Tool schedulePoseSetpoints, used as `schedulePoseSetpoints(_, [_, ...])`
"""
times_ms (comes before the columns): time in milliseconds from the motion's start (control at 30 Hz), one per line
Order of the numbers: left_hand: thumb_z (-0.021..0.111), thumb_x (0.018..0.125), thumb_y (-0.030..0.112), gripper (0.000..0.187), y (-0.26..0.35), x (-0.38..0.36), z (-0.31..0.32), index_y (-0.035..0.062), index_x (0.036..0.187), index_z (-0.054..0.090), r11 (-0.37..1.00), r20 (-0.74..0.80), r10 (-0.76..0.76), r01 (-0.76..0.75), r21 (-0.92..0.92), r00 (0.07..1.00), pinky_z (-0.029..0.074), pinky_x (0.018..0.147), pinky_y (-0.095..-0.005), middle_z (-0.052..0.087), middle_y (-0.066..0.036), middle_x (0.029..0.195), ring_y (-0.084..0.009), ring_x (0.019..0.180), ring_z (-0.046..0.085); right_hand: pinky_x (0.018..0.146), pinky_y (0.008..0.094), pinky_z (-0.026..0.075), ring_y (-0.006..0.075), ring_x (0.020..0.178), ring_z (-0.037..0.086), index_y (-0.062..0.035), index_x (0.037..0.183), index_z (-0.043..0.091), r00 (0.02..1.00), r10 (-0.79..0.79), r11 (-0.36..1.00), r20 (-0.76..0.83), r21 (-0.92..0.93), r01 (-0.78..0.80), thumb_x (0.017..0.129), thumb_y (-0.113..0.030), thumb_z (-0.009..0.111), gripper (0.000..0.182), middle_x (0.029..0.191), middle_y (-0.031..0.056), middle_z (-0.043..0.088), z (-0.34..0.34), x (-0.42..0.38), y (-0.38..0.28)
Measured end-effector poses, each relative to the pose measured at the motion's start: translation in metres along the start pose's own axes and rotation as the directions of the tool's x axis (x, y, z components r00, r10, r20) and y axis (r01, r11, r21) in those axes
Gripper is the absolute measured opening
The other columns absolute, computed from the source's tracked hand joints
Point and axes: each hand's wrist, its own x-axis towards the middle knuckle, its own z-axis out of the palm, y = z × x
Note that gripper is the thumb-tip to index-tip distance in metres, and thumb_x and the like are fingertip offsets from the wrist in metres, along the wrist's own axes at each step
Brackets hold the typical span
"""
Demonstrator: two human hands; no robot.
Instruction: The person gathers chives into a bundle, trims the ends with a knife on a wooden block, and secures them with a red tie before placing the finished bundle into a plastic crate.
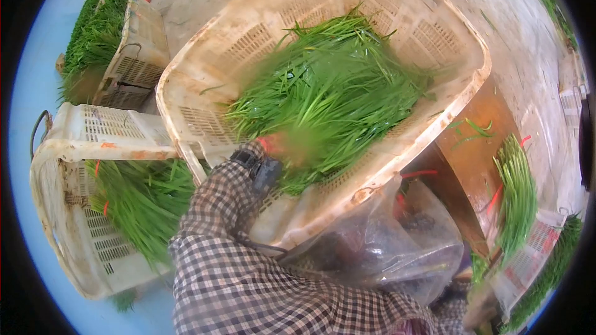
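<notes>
At the centre of the frame a hand [290, 147], reached forward from a checked sleeve [230, 236], is buried in a heap of long green leaves [329, 87]; it is blurred and mostly hidden by the leaves, with a patch of red showing at its edge, so whether its fingers are closed on the leaves or spread apart cannot be told, and which of the person's hands it is cannot be told either. A dark band sits at the wrist, just below the hand. The leaves lie in a large cream plastic crate [205, 71] that fills the upper middle of the frame, tilted so that its open side faces the camera, with the heap spreading from the hand toward the upper right wall. Just under the crate's lower rim, at lower centre right, lies a crumpled clear plastic bag [397, 242]. At the left of the frame a second crate [68, 211] lies on its side with more green leaves spilling from it toward the sleeve. In the upper left a third crate [133, 56] stands beside another pile of greens. At the right edge a tied bunch of green stalks [518, 195] rests on a brown surface [478, 161], well apart from the hand, with a few loose leaves above it
</notes>
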Motion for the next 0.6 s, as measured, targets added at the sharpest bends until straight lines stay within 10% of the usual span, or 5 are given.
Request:
schedulePoseSetpoints(233, [0.052,0.083,0.016,0.029,-0.004,-0.006,0.007,0.03,0.103,0.067,0.806,0.057,0.204,-0.2,0.558,0.977,0.047,0.073,-0.0422,0.061,-0.008,0.098,-0.03,0.086,0.056,0.086,0.0395,0.047,0.034,0.098,0.061,-0.0024,0.109,0.062,1.0,-0.002,0.998,0.029,0.062,0.001,0.086,-0.023,0.058,0.031,0.106,0.0184,0.064,0.0,-0.001,-0.004])
schedulePoseSetpoints(300, [0.052,0.085,0.017,0.026,0.03,-0.023,-0.008,0.0269,0.104,0.067,0.839,-0.125,0.196,-0.1,0.534,0.973,0.048,0.076,-0.0424,0.061,-0.01,0.102,-0.0307,0.089,0.056,0.086,0.0395,0.047,0.0341,0.098,0.061,-0.0024,0.109,0.062,0.999,0.01,0.996,0.036,0.088,-0.014,0.086,-0.023,0.058,0.031,0.106,0.0184,0.064,0.001,0.0,-0.003])
schedulePoseSetpoints(400, [0.051,0.091,0.026,0.024,0.077,-0.026,-0.048,0.015,0.104,0.068,0.58,-0.358,-0.433,0.56,0.592,0.827,0.05,0.079,-0.0431,0.065,-0.011,0.101,-0.0308,0.092,0.06,0.086,0.0395,0.047,0.034,0.098,0.06,-0.0025,0.11,0.062,1.0,0.009,0.999,0.023,0.046,-0.01,0.086,-0.022,0.057,0.031,0.106,0.0183,0.063,-0.001,0.001,-0.004])
schedulePoseSetpoints(533, [0.065,0.081,0.025,0.029,0.101,-0.052,-0.117,0.0005,0.098,0.064,0.693,-0.626,-0.247,0.587,0.419,0.739,0.052,0.067,-0.0348,0.066,-0.016,0.093,-0.0225,0.083,0.064,0.086,0.0396,0.047,0.034,0.099,0.06,-0.0027,0.11,0.062,1.0,0.017,1.0,0.0,0.015,-0.017,0.086,-0.022,0.057,0.031,0.107,0.0181,0.063,0.0,0.002,-0.005])
schedulePoseSetpoints(600, [0.064,0.083,0.026,0.032,0.08,-0.048,-0.108,0.0006,0.103,0.062,0.994,-0.598,-0.112,0.081,-0.078,0.794,0.052,0.068,-0.036,0.067,-0.014,0.09,-0.0218,0.082,0.064,0.087,0.0397,0.046,0.034,0.099,0.06,-0.0028,0.11,0.062,1.0,0.026,1.0,-0.003,0.005,-0.026,0.086,-0.021,0.056,0.031,0.107,0.0181,0.063,0.003,0.004,-0.001])
